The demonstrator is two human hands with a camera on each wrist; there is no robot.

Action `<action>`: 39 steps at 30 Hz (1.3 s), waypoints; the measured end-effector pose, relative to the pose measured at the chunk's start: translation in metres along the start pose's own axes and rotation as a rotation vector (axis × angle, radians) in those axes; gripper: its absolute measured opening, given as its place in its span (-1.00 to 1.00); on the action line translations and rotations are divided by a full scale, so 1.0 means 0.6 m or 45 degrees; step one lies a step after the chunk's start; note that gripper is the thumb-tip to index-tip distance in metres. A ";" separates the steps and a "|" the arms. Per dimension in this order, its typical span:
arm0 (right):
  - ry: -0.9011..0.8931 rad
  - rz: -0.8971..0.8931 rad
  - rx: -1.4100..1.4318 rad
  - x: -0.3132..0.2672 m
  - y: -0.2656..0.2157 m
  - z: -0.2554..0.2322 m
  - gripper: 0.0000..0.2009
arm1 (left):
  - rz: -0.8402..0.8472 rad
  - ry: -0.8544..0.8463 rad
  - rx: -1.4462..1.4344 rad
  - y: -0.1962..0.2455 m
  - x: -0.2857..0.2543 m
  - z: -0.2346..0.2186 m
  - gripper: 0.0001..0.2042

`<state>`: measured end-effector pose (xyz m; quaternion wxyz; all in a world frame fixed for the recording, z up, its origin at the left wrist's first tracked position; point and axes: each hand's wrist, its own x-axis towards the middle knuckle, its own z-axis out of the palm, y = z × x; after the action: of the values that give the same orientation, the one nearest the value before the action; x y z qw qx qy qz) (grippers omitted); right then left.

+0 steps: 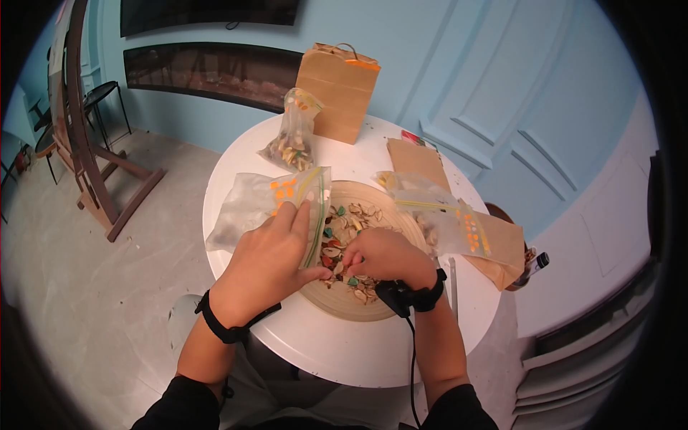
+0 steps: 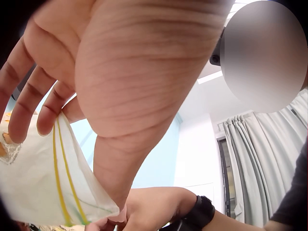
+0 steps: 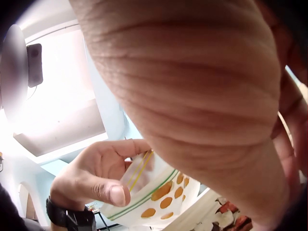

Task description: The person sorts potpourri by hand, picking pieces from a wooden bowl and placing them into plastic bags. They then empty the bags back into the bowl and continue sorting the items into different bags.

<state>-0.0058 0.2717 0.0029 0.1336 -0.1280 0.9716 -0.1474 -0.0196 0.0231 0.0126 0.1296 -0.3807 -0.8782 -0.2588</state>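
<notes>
My left hand (image 1: 266,251) holds a clear zip bag (image 1: 240,204) with orange marks by its mouth, fingers over the bag and thumb stretched toward the plate. In the left wrist view its fingertips (image 2: 45,127) lie on the bag near the yellow zip lines. The round, tan plate (image 1: 335,307) bears a pile of mixed dried slices (image 1: 369,213), mostly beige, some red and green. My right hand (image 1: 390,258) is low over the pile, thumb and fingers curled together in a pinch among the dried slices. The fingers partly hide what they pinch.
A filled zip bag (image 1: 292,143) and a brown paper bag (image 1: 337,89) stand at the back of the white round table (image 1: 315,358). Another zip bag (image 1: 448,222) lies right of the plate, over brown paper (image 1: 502,251). A wooden easel (image 1: 86,158) stands left.
</notes>
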 end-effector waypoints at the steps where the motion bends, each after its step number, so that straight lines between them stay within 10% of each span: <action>1: 0.025 0.025 -0.026 -0.001 -0.003 0.002 -0.75 | 0.002 -0.001 0.003 0.000 0.001 0.000 0.00; 30: 0.585 -0.032 0.547 -0.015 -0.058 -0.037 -0.74 | 0.006 -0.017 -0.007 0.008 0.000 -0.013 -0.06; 39: 0.031 0.392 -0.172 -0.031 0.032 -0.049 -0.86 | 0.003 -0.017 -0.003 0.006 -0.001 -0.014 -0.07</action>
<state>-0.0013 0.3021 0.0281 0.1339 0.0156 0.9890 -0.0610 -0.0161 0.0201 0.0206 0.1235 -0.3837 -0.8783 -0.2571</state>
